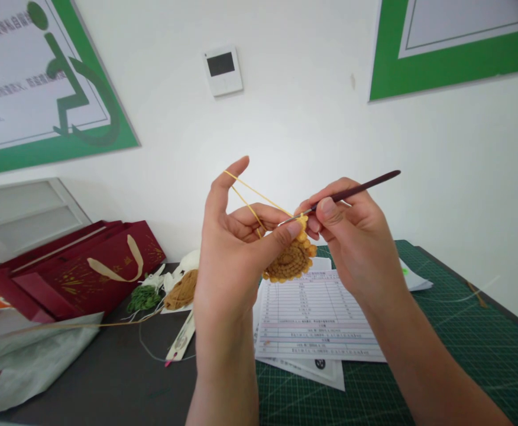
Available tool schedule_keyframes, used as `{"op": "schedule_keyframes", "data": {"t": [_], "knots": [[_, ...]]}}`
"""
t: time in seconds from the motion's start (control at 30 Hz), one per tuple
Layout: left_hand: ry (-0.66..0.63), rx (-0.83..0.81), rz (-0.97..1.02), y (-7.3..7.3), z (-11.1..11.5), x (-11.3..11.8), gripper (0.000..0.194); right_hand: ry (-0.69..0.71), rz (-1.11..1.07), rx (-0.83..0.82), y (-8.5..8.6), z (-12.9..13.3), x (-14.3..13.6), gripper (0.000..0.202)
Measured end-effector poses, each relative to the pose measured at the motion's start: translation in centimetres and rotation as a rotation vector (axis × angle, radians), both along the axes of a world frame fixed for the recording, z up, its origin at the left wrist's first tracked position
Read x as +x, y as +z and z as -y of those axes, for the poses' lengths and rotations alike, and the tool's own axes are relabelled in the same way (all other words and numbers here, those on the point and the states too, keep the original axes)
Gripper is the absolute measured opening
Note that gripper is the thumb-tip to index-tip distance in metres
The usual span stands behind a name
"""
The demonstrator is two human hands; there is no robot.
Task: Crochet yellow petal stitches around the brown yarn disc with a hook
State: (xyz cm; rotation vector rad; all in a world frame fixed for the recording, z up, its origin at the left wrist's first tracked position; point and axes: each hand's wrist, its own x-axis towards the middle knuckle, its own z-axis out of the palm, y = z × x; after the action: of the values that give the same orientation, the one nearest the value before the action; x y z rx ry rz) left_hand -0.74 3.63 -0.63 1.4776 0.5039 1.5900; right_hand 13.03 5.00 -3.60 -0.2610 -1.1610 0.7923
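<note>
My left hand (pixel 236 248) pinches the upper edge of a round crocheted piece (pixel 289 260), brown in the middle with a yellow rim. Yellow yarn (pixel 259 194) loops over its raised index finger and runs down to the piece. My right hand (pixel 352 231) grips a crochet hook (pixel 359 188) with a dark red handle between thumb and fingers. The hook's metal tip lies at the yellow stitches, by my left thumb. Both hands are held above the table, close together.
Printed sheets (pixel 312 319) lie on a green cutting mat (pixel 454 331). To the left are a dark red gift bag (pixel 77 266), green yarn (pixel 146 297), brown yarn (pixel 183 291) and a grey-green cloth or bag (pixel 41 361). Behind is a white wall with a small panel (pixel 223 71).
</note>
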Motion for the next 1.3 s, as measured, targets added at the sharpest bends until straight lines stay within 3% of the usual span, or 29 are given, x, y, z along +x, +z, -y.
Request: {"op": "schedule_keyframes", "data": {"t": [0.9, 1.3], "knots": [[-0.011, -0.065, -0.009, 0.1, 0.8, -0.3, 0.091, 0.001, -0.044, -0.027, -0.5, 0.2, -0.5, 0.011], [0.004, -0.032, -0.057, 0.3, 0.9, -0.3, 0.093, 0.013, 0.048, -0.086, -0.2, 0.1, 0.2, 0.017]]}}
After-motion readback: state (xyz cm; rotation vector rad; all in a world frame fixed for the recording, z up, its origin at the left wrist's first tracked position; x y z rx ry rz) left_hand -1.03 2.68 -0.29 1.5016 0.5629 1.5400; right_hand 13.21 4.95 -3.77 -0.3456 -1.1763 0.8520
